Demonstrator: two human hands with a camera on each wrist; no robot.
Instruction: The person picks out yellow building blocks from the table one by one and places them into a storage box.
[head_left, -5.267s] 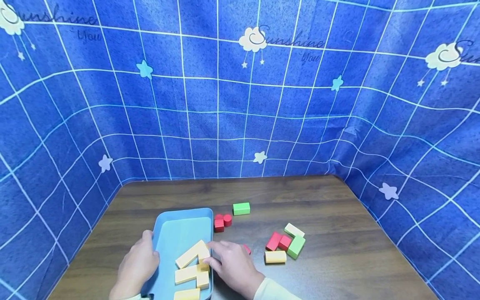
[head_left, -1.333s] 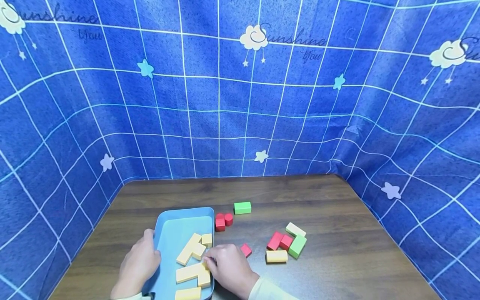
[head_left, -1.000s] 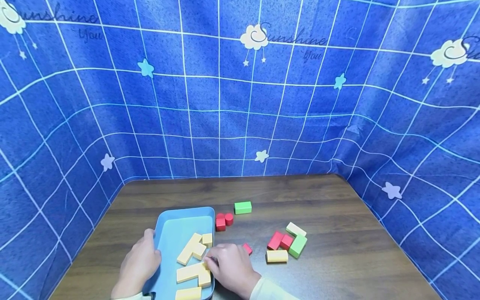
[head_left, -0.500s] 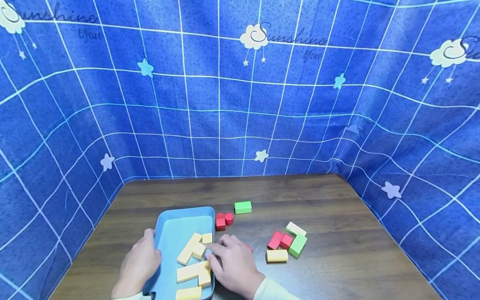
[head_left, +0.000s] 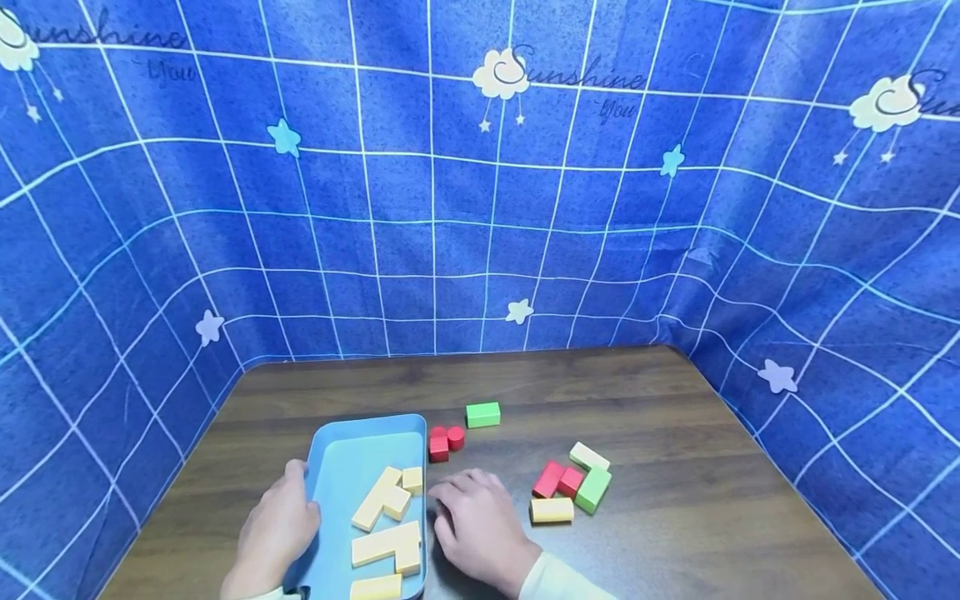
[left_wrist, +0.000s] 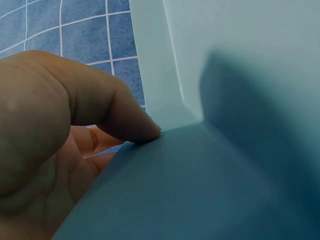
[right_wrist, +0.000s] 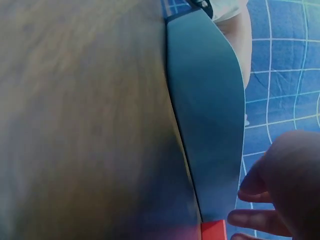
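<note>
My left hand grips the left side of a blue tray. In the left wrist view its thumb presses over the tray's edge, with fingers behind the wall. Inside the tray lie several pale yellow building blocks: a slanted long block beside a short one, a cube at the right wall, and another long block lower down. My right hand is just outside the tray's right wall, fingers loosely bent and holding nothing visible. A red block shows near its fingers in the right wrist view.
Red blocks stand beside the tray's upper right side, a green block behind them. Farther right lie red blocks, a green block, a cream block and a yellow half-round block. A blue curtain surrounds the wooden table.
The yellow blocks in the tray have been shifted and spread apart. My right hand has let go of them and moved right, out over the tray's wall. My left hand stays put.
</note>
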